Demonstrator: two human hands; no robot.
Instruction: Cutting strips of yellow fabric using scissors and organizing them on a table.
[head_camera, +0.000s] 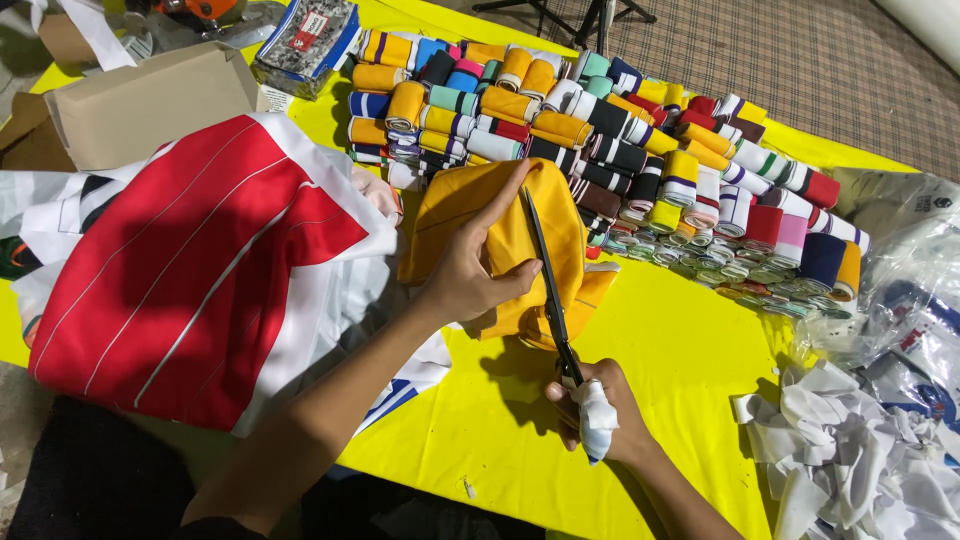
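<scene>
Scissors partway along the yellow fabric, cut under way.

From where I watch, my right hand (598, 405), low and right of centre, is closed through the handles of the one pair of scissors (548, 285), a white rag wrapped over the fingers; the blades run up across the frame's middle. My left hand (470, 270) is wrapped around the bunched yellow fabric piece (505, 235), forefinger stretched along its top, lifting it off the yellow table cover (690, 350). I judge the cut begun but unfinished: the piece hangs whole. Outward, one red-and-white striped cloth (190, 270) lies at left, one cardboard box (140, 100) upper left, dozens of rolled striped bands (620, 140) stacked across the top, too many to count, and a heap of white scraps (850, 450) lower right.
</scene>
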